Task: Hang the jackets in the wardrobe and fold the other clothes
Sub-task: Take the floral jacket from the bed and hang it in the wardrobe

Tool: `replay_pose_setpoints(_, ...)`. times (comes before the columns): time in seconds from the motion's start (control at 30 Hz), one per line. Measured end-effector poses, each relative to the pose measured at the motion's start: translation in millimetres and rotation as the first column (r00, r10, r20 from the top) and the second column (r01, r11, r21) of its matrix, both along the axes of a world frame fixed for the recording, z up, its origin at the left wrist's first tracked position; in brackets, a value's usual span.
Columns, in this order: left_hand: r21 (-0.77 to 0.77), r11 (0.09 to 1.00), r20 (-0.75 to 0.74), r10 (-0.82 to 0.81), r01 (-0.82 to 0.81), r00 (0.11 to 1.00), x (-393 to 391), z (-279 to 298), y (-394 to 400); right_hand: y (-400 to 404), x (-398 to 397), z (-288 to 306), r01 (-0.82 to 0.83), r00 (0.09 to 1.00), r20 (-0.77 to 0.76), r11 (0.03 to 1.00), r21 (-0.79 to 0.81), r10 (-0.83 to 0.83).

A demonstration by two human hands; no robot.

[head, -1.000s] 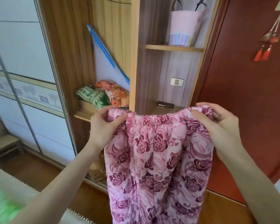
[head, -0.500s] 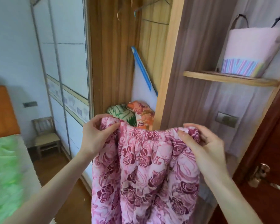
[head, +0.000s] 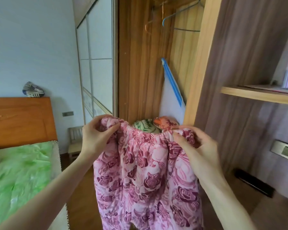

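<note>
**Pants held up by the waistband, soft and floppy, grab at the elastic**

Pants (head: 145, 171) hang in the air between the 2 hands, right in front of the open wardrobe (head: 135, 72). Pink quilted fabric with dark rose print, gathered elastic waist at the top, and the rest drops straight down below the hands and out of view.

Left hand (head: 96, 138) pinches the left end of the waistband, thumb in front and fingers curled over the bunched edge. Right hand (head: 194, 146) does the same at the right end, fingers wrapped into the gathers. The waistband sags a little between them, so it isn't pulled taut.

My guess on handling: this looks padded, so a bit of weight but nothing heavy, and totally limp. It won't hold any shape by itself. Not slippery by the look of it, quilting gives plenty of grip, and nothing fragile. The waistband corners are the sensible hold, since the elastic bunches into a thick ridge you can pinch. Since it's not a jacket, I'd say it gets folded, and that wants a flat surface; the bed (head: 20, 171) is off to the left of the left hand.

Above the hands, 2 or so hangers (head: 179, 19) sit on the rail. Just behind the waistband, some folded bedding (head: 155, 126).
</note>
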State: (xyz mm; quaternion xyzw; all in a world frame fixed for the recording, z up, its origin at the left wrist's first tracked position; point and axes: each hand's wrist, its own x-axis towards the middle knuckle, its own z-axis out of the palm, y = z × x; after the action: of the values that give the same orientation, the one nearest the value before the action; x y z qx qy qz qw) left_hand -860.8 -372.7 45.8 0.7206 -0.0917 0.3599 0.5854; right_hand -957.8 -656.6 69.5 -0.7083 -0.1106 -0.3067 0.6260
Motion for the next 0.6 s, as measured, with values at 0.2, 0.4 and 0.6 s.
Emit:
replay_pose_setpoints(0.2, -0.005, 0.996, 0.019, 0.093, -0.092, 0.996, 32.7, 4.2, 28.9, 35.7, 55.1, -0.1, -0.004, 0.999, 0.054, 1.000, -0.022, 0.005)
replay_pose_setpoints(0.4, 0.023, 0.994, 0.002, 0.102, -0.102, 0.995, 94.8, 2.1, 55.5, 63.8, 108.3, -2.4, 0.003, 1.000, 0.020, 0.999, -0.046, -0.002)
replay_pose_setpoints(0.6, 0.025, 1.000, 0.002, -0.005, 0.005, 1.000, 168.9, 19.9, 68.0, 75.8, 162.4, 15.4, 0.067, 0.997, -0.045, 0.991, 0.117, -0.062)
